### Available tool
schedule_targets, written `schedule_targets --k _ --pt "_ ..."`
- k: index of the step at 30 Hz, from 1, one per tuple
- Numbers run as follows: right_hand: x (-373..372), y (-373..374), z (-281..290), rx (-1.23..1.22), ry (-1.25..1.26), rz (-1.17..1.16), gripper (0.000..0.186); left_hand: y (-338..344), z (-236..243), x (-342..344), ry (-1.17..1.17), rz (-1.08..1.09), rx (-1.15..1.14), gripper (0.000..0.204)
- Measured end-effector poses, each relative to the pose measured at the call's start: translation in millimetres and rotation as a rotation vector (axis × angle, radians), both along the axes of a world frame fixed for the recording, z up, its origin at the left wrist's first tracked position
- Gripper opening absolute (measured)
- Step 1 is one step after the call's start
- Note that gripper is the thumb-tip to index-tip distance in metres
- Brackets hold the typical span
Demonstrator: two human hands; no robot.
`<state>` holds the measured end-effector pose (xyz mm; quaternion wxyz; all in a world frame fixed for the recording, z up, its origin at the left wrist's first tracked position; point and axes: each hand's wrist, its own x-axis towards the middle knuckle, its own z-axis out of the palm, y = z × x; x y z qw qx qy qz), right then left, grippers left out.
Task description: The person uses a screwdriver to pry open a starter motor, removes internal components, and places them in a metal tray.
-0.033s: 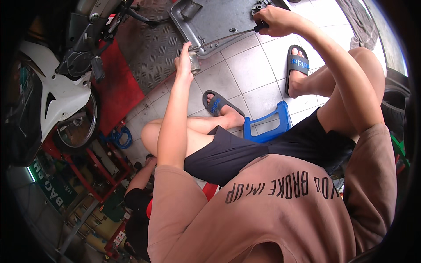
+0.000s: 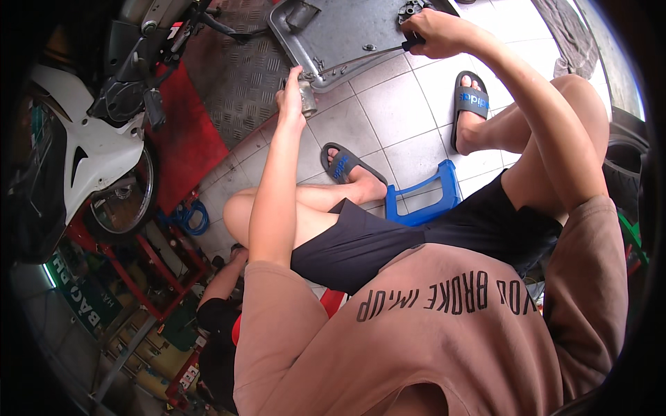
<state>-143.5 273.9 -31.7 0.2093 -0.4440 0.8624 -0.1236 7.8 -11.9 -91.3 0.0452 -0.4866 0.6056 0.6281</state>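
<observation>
Head view, left hand [image 2: 291, 93] gripping metal cylinder [image 2: 307, 97], right hand [image 2: 438, 33] holding screwdriver [image 2: 378, 55]

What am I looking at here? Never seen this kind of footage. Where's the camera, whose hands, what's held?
There is no machine here: a person works with bare hands. The one picture comes from a fisheye camera on that person's head, looking down, so straight lines bend near the rim. The person sits on a low blue stool over a tiled floor. The left hand grips a small metal part at the edge of a grey metal tray. The right hand holds a black-handled tool, probably a screwdriver, whose shaft points toward that part. To the left, a white scooter stands on a red lift. Another person's arm shows lower left.
</observation>
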Motion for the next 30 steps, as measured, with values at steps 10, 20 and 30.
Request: schedule_targets --k 10,20,30 --pt "0.7 -4.8 -4.5 0.107 0.051 -0.016 0.022 -2.0 -3.2 2.3 0.010 0.006 -0.009 0.038" --pt "-23.1 -6.9 28.8 -0.080 -0.054 -0.364 0.037 -6.7 24.4 -5.1 0.190 -0.014 0.286 0.058" --pt "15.3 -26.2 48.8 -0.398 -0.481 -0.306 0.055 54.3 91.7 -1.4 0.370 -0.374 0.434 0.072"
